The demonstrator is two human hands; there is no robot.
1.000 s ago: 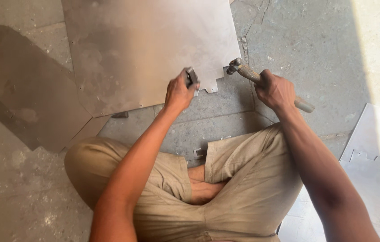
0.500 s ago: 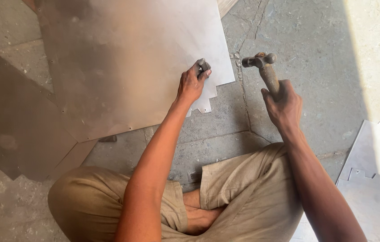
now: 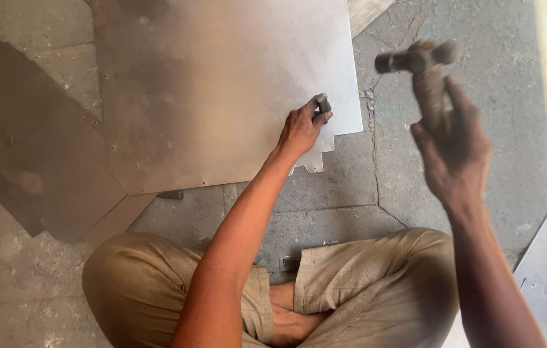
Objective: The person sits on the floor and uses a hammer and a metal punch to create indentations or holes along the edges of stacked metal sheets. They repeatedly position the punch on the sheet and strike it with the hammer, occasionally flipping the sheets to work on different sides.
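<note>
Head view: the left hand point(image 3: 304, 129) stretches forward from a nearly straight arm, knuckles up, its fingers pinched shut around a small dark punch point(image 3: 322, 105) that stands on a large metal sheet point(image 3: 222, 84). The punch tip meets the sheet close to its notched right edge, just ahead of the fingertips.

To the right of that grip and well apart from it, the right hand point(image 3: 452, 145) is raised above the concrete floor point(image 3: 376, 193), wrist bent back, fingers wrapped closed around the handle of a hammer point(image 3: 423, 67). The hammer head stands above the hand, blurred.

Below both grips sit the person's crossed legs. A darker sheet point(image 3: 22, 148) lies far left of the punch, partly under the large one.
</note>
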